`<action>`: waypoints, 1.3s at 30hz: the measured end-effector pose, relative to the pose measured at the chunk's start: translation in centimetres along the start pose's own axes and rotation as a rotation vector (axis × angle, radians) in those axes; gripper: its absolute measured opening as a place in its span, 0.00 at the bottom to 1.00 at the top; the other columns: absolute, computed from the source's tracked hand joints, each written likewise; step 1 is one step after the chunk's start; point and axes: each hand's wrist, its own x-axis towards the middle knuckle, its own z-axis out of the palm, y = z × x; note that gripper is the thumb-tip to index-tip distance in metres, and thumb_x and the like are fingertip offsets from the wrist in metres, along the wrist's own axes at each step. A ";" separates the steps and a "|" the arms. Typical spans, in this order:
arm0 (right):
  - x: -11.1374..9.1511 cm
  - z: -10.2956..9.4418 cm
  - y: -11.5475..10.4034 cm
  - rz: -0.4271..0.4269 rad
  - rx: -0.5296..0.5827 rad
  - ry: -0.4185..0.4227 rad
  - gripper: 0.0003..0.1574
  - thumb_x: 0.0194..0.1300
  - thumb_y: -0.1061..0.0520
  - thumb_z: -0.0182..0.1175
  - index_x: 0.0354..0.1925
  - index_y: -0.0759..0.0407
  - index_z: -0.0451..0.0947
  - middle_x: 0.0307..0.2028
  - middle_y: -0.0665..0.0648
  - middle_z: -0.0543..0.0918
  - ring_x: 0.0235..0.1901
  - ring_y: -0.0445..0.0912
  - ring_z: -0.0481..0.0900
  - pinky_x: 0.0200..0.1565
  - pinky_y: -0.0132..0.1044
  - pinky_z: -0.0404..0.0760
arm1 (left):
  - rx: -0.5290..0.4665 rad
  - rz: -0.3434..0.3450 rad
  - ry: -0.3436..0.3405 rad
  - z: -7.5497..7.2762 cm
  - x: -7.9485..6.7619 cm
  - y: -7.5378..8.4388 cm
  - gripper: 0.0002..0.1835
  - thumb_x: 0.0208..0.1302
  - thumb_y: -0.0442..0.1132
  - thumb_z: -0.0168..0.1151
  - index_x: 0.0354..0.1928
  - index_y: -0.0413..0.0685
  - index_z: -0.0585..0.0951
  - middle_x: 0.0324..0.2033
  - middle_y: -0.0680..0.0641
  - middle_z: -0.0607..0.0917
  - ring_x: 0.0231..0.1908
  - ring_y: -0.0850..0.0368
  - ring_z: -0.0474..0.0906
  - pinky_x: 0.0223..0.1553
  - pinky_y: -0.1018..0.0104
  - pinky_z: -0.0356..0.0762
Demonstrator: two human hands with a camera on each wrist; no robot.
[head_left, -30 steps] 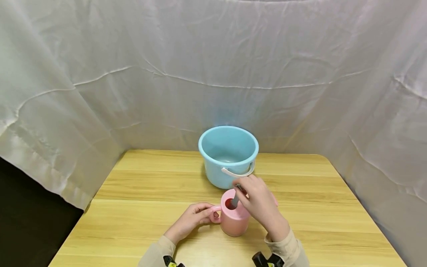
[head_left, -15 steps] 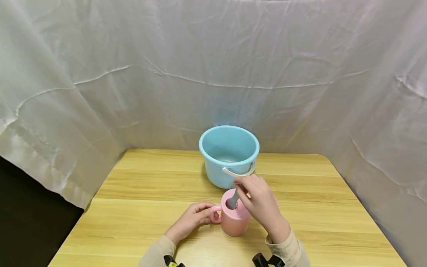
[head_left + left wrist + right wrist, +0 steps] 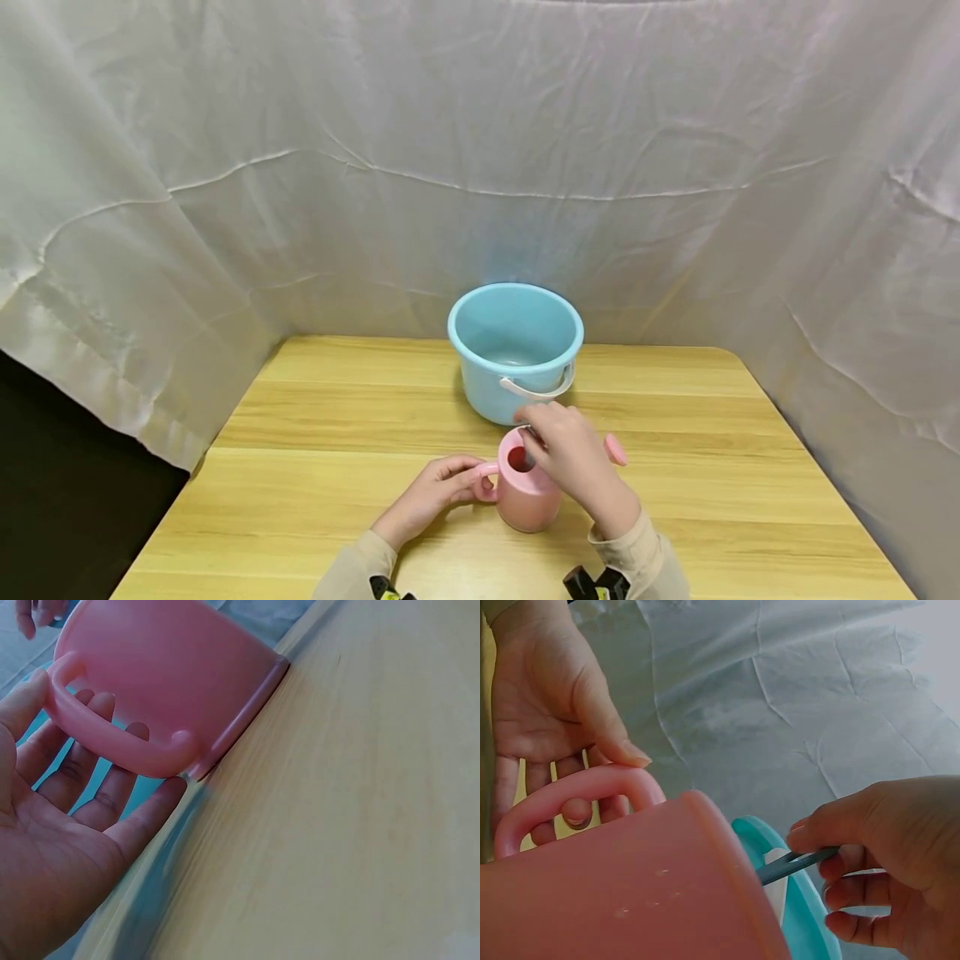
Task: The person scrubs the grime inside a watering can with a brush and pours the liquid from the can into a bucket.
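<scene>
Pink watering can (image 3: 528, 506) upright on table (image 3: 322, 467). Left hand (image 3: 437, 492) at can's left, thumb and fingers holding its handle (image 3: 112, 741). Right hand (image 3: 573, 454) above can, pinching grey stick (image 3: 799, 862) dipping into can's top opening (image 3: 519, 460). Blue bucket (image 3: 483, 390) just beyond can.

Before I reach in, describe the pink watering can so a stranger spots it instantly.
On the wooden table stands a blue bucket toward the back. Just in front is the pink watering can. Unlike the bucket with its white handle, it is pink with a looped side handle.
</scene>
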 end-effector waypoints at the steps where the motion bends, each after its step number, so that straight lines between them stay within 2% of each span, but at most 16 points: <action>1: 0.0 0.1 0.0 0.007 0.002 -0.022 0.10 0.53 0.64 0.69 0.34 0.53 0.81 0.29 0.48 0.85 0.29 0.42 0.78 0.29 0.33 0.75 | 0.000 0.003 -0.002 0.0 0.0 0.0 0.18 0.74 0.40 0.51 0.56 0.33 0.77 0.39 0.47 0.83 0.49 0.44 0.84 0.56 0.55 0.82; 5: 0.0 0.2 0.0 0.035 0.011 -0.072 0.10 0.53 0.63 0.69 0.34 0.52 0.81 0.29 0.47 0.85 0.29 0.41 0.78 0.30 0.33 0.75 | 0.007 0.015 -0.007 0.1 0.0 0.0 0.18 0.75 0.40 0.50 0.56 0.33 0.77 0.38 0.48 0.83 0.49 0.43 0.84 0.56 0.55 0.82; 14: -0.1 0.1 0.1 0.092 0.003 -0.124 0.08 0.54 0.63 0.69 0.34 0.54 0.81 0.26 0.44 0.82 0.26 0.41 0.75 0.30 0.34 0.76 | 0.013 0.002 -0.004 -0.1 0.0 -0.1 0.18 0.75 0.40 0.50 0.56 0.32 0.76 0.39 0.48 0.82 0.51 0.39 0.82 0.56 0.55 0.82; 19: -0.1 -0.1 0.1 0.086 -0.005 -0.120 0.09 0.53 0.63 0.69 0.34 0.52 0.81 0.26 0.44 0.83 0.26 0.40 0.75 0.31 0.34 0.76 | 0.012 -0.006 0.000 -0.1 0.0 -0.1 0.19 0.75 0.40 0.50 0.56 0.32 0.76 0.38 0.48 0.82 0.51 0.39 0.82 0.56 0.55 0.82; 27: -0.1 -0.6 0.3 0.032 0.014 -0.014 0.11 0.52 0.67 0.66 0.35 0.54 0.82 0.27 0.46 0.84 0.27 0.41 0.76 0.30 0.33 0.75 | 0.012 -0.006 0.000 -0.1 0.0 -0.1 0.18 0.75 0.40 0.50 0.56 0.32 0.76 0.38 0.48 0.82 0.50 0.40 0.83 0.55 0.56 0.82; 36: 0.0 -1.5 0.2 -0.078 0.045 0.171 0.12 0.51 0.69 0.62 0.35 0.56 0.81 0.23 0.45 0.77 0.27 0.37 0.71 0.30 0.31 0.70 | 0.019 -0.016 0.016 0.0 -0.1 -0.1 0.19 0.74 0.41 0.51 0.56 0.32 0.77 0.39 0.47 0.82 0.49 0.44 0.83 0.56 0.57 0.82; 39: 0.2 -1.7 0.2 -0.116 0.059 0.210 0.12 0.52 0.68 0.61 0.35 0.56 0.81 0.23 0.45 0.76 0.27 0.37 0.70 0.30 0.31 0.70 | 0.021 -0.013 0.019 0.1 -0.1 0.0 0.19 0.74 0.41 0.52 0.55 0.32 0.77 0.39 0.47 0.82 0.49 0.44 0.83 0.56 0.57 0.82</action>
